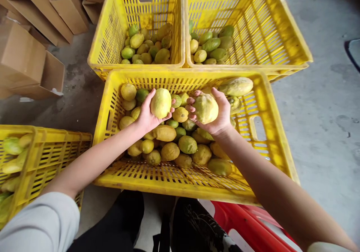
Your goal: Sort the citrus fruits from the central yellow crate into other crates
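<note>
Above the near yellow crate, my left hand holds a smooth pale yellow-green fruit, with its fingers curled round the underside. Level with it on the right, my right hand grips a lumpier pale green-yellow fruit. The two held fruits are apart. Beneath them the crate holds several yellow and green fruits, such as an oblong yellow one and a greenish one. A large, long pale fruit lies at the crate's back right, beyond my right hand.
Behind stand two more yellow crates, left and right, each with several fruits inside. Another fruit crate sits at the lower left. Cardboard boxes fill the upper left. Something red is under the near crate's right side.
</note>
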Action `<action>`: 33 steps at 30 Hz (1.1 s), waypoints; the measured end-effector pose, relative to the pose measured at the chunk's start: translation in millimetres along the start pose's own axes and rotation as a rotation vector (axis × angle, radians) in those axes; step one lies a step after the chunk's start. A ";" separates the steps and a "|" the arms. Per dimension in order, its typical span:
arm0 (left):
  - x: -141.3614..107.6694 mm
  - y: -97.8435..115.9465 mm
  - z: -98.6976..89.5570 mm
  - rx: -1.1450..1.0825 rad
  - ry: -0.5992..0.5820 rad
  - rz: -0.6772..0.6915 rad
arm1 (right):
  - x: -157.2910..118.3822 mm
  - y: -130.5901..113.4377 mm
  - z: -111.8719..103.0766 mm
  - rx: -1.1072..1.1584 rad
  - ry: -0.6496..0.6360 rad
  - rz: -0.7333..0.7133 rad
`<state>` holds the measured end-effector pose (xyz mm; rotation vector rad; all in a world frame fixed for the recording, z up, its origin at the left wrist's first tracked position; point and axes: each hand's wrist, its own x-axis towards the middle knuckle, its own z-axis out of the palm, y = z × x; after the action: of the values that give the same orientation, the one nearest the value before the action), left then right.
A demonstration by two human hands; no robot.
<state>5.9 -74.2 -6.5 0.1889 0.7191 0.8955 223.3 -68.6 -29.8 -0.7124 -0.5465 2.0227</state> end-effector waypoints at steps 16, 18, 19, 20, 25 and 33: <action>-4.8 1.6 2.7 -0.015 -0.005 -0.039 | 2.7 5.6 12.9 0.186 0.114 -0.029; -4.7 2.2 3.9 -0.017 -0.005 -0.048 | 2.1 4.6 11.5 0.229 0.121 0.011; -4.3 2.3 4.4 -0.013 -0.011 -0.047 | 2.2 4.3 10.9 0.250 0.125 0.033; -3.7 2.4 4.7 -0.008 -0.021 -0.043 | 2.4 4.1 10.5 0.268 0.132 0.051; -0.5 1.6 4.2 -0.015 0.020 -0.024 | 4.3 4.3 10.6 0.292 0.190 0.020; 0.0 -1.7 1.5 -0.086 0.070 -0.086 | 7.6 10.1 8.0 0.190 0.171 -0.157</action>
<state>8.0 -75.1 -6.1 0.0502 0.7465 0.8520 208.5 -68.0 -32.3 -0.6966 -0.2963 1.8187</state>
